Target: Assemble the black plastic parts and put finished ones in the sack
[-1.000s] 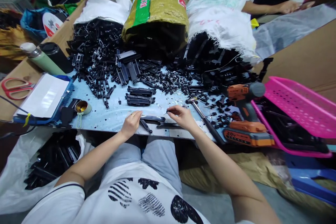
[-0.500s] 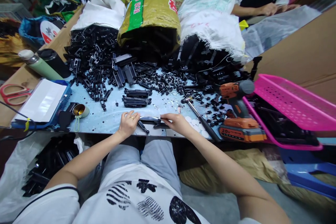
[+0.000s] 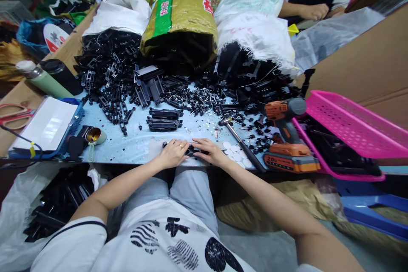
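Hands have slid closer together since half a second ago. Left hand point(image 3: 174, 153) drapes over a slim black plastic piece point(image 3: 190, 150), can't tell how tightly; right hand point(image 3: 210, 152) has it between thumb and fingers. It's under both, lengthwise left-right. Behind: stacked black plastic bars point(image 3: 164, 124).

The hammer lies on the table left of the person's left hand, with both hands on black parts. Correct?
Wrong side: the head view shows the hammer on the table to the right of the right hand, toward the power tool. The left hand and right hand are on black parts, as stated.
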Available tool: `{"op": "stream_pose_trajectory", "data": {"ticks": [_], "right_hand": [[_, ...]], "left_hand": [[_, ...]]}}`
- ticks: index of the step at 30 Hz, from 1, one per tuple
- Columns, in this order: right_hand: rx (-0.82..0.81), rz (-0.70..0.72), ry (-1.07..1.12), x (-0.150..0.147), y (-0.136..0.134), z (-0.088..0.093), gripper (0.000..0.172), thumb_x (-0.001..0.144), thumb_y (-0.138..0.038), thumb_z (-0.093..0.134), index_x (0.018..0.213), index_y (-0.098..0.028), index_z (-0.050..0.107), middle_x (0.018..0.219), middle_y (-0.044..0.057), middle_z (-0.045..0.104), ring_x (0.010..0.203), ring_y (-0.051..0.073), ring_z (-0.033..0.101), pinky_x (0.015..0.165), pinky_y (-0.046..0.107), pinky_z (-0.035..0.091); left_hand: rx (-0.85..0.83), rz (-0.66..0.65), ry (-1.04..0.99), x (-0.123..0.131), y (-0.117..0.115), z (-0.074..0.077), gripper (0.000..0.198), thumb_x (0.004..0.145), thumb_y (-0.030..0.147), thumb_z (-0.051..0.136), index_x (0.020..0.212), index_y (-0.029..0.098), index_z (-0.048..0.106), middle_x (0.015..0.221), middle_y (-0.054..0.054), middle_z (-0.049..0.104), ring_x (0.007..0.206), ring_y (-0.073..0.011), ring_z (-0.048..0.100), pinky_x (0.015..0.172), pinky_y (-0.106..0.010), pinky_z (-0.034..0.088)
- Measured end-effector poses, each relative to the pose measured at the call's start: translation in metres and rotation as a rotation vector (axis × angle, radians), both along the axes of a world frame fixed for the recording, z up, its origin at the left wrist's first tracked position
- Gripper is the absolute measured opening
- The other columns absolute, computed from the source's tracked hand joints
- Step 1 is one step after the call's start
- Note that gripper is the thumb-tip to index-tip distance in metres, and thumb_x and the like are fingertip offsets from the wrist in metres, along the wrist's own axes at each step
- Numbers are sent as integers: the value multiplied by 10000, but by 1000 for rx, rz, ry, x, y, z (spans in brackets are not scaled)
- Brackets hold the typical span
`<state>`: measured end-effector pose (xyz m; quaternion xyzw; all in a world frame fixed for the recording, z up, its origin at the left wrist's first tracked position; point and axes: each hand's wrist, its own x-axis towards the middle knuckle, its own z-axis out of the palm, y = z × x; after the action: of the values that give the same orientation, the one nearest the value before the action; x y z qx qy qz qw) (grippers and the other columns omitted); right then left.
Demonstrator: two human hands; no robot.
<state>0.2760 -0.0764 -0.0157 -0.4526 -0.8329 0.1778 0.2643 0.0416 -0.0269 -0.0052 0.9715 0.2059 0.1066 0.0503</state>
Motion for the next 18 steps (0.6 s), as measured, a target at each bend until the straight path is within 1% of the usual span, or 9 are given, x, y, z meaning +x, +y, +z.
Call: {"op": "stream_pose_trajectory", "data": {"ticks": [3,7,9,10,11,13,15,16,18], "right_hand": [[-3,57,-48,8,3,-3,427,872,-398,545,1262,-225,539,1211,117,574,1094,190,538,914,381,458],[22,164,-175,17,13,0,449,900,-426,486,1291,-208,512,1118,110,600,1006,175,557,859,327,451],[69,206,-310,20,15,2,459,904,-457,464,1288,-212,512,1101,105,606,952,174,567,806,304,443],[97,185,-386,21,14,2,470,900,-484,457,1272,-205,526,1074,105,614,912,176,574,769,295,437],[129,125,-458,20,13,2,486,891,-518,450,1225,-183,561,1015,107,627,857,179,580,722,287,427],[199,-42,-552,17,8,1,551,861,-600,431,1005,-117,654,820,103,635,719,180,571,624,271,389],[277,-147,-570,12,2,5,616,830,-666,410,734,-104,644,642,80,585,604,165,534,554,259,334],[319,-150,-552,9,-1,11,631,823,-684,397,643,-116,606,588,67,554,565,152,511,534,255,307],[392,-64,-471,2,-9,33,635,831,-689,366,571,-138,544,541,41,504,521,128,468,515,252,267]], "left_hand": [[-2,-40,70,-1,7,0,496,902,387,447,1309,107,408,1302,-183,499,1096,-268,526,894,-382,390],[36,-134,96,-5,12,2,459,926,369,395,1291,92,423,1272,-179,518,1036,-259,544,854,-365,383],[61,-131,87,-5,11,3,472,928,377,389,1295,82,416,1256,-185,524,1020,-260,547,833,-367,382],[72,-98,81,-4,10,3,492,924,394,396,1297,74,412,1236,-192,534,1005,-264,551,815,-368,384],[81,-51,75,-3,9,3,517,917,418,404,1292,63,415,1196,-200,554,982,-268,557,793,-369,389],[89,43,64,0,10,3,543,902,473,409,1226,43,476,1051,-198,609,911,-271,572,740,-365,398],[96,92,48,0,12,6,506,905,499,377,1031,57,589,858,-163,638,810,-258,584,680,-349,401],[105,105,29,-1,13,11,495,914,494,354,909,75,618,772,-142,633,755,-244,586,649,-337,399],[127,117,-55,-8,10,27,515,930,480,317,703,115,601,636,-108,603,642,-211,571,583,-312,380]]}}
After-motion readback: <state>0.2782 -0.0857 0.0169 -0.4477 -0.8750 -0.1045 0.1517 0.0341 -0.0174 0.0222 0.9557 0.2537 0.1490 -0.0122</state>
